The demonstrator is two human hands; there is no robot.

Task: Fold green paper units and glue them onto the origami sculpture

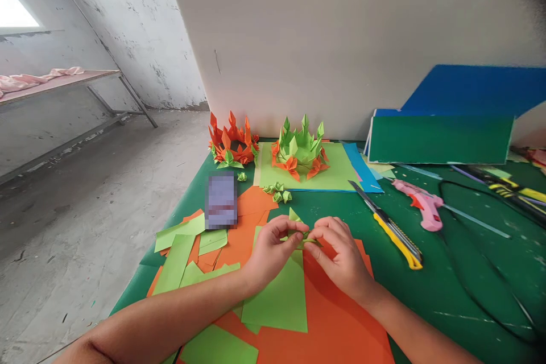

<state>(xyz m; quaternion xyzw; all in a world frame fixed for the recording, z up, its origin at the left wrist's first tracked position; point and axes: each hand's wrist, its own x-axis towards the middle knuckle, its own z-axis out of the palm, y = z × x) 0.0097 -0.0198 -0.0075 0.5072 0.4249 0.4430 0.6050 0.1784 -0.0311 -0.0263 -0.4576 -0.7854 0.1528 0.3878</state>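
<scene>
My left grip and right grip both pinch the folded green paper, nearer me than the green crown; it should handle light and crushable, best held by its creased edges.

Frame centre: paper piece between my hands, above sheets; crowns behind; cutter, then glue gun, at right.

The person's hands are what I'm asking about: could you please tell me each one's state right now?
Left hand: closed, holding folded green paper.
Right hand: closed, pinching the same paper.
</scene>
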